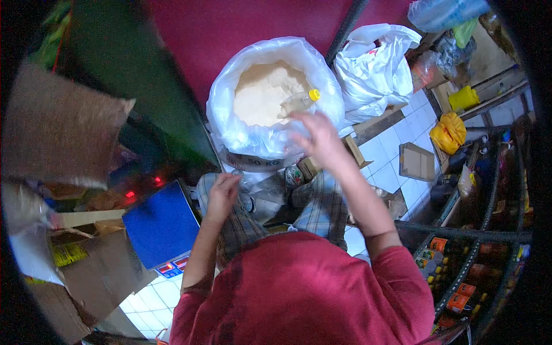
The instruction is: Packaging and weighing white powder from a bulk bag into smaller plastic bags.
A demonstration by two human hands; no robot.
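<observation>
A large sack (258,163) stands before me, lined with a clear plastic bag (224,103) folded over its rim. Pale granular or powdery stuff (258,99) fills much of it. On that stuff, at the right inside edge, lies a clear plastic bottle (297,103) with a yellow cap. My right hand (317,138), blurred, is over the near right rim with fingers spread, just below the bottle; no object shows in it. My left hand (224,192) is above my left knee, fingers curled, at the edge of a thin clear plastic bag (263,194); whether it grips the bag is unclear.
A blue-topped digital scale (161,226) is at my left beside cardboard (101,271). A stuffed white plastic bag (373,71) stands right of the sack. An open cardboard box (416,161) lies on the tiled floor. Metal shelving (465,235) with bottles is at the right.
</observation>
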